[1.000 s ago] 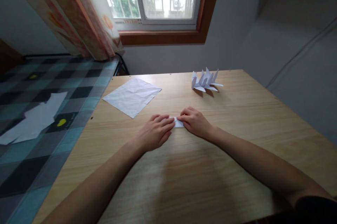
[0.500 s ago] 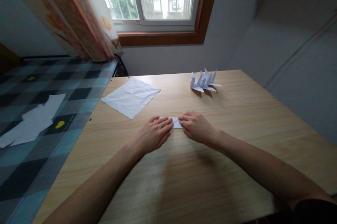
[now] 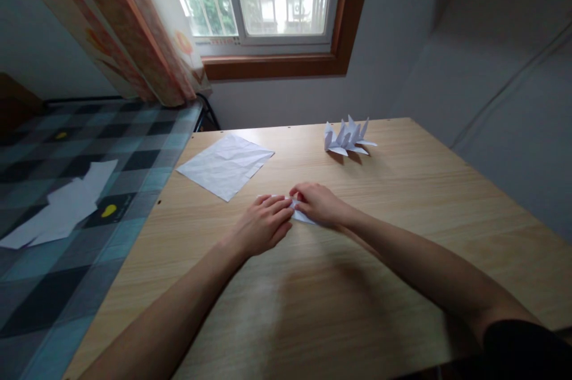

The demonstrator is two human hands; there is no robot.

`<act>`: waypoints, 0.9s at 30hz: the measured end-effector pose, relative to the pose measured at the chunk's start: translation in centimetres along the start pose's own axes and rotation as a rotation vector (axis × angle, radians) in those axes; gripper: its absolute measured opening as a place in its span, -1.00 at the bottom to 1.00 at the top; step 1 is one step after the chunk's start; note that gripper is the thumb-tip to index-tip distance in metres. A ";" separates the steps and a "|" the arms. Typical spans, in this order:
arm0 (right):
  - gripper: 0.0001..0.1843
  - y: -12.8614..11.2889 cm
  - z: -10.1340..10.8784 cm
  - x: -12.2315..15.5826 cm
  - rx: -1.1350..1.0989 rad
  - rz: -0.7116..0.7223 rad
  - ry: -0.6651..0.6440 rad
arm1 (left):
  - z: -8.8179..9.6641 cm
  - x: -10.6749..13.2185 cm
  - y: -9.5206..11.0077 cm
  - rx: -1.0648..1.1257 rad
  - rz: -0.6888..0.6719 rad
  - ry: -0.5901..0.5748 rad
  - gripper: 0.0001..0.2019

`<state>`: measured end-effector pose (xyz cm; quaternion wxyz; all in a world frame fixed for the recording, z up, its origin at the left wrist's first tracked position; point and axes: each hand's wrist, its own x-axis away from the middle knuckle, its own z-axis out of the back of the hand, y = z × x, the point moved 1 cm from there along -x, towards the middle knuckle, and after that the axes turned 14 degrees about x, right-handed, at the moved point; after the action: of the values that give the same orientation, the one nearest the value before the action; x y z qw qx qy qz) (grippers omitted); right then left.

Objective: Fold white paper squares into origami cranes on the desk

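Observation:
A small piece of folded white paper (image 3: 304, 217) lies on the wooden table, mostly covered by my hands. My left hand (image 3: 264, 226) rests over its left part, fingers stretched out flat and pressing it down. From the right, my right hand (image 3: 318, 203) has its thumb and index finger bent together in a pinch on the paper near its middle. The exact fold under the fingertips is hidden. A narrow pointed strip of the paper shows below the right fingers.
A creased square sheet (image 3: 227, 167) lies at the table's back left. Several folded paper cranes (image 3: 347, 140) stand at the back right. Left of the table (image 3: 429, 201), loose paper scraps (image 3: 67, 207) lie on a checked cloth (image 3: 40, 296). Behind are a window and curtain.
My right hand has shifted left and curled into a pinch at the paper's middle, and the paper's right part now slants down. My left hand stays nearly in place.

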<state>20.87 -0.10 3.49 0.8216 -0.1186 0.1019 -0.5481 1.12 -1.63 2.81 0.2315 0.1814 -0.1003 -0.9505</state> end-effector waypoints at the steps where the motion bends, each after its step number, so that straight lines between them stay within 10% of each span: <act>1: -0.74 -0.1 0.1 0.0 0.006 -0.008 -0.027 | 0.0 0.0 0.0 0.007 -0.003 0.014 -0.72; 13: -0.93 -1.0 0.3 0.2 -0.097 -0.103 -0.064 | -0.1 0.1 -0.3 0.023 0.150 0.216 -0.79; 21: -0.76 -1.5 -0.7 0.4 -0.898 -0.085 0.278 | -0.4 -0.4 -0.5 0.333 0.405 0.859 -0.03; 27: -0.58 -2.7 -1.7 0.5 -1.142 -0.108 0.448 | -1.4 -1.7 0.3 1.213 0.641 0.827 -0.66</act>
<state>18.23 -1.72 2.65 0.5581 -0.4269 0.5435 -0.4592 3.17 -1.21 2.07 0.3728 0.5757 -0.5528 -0.4733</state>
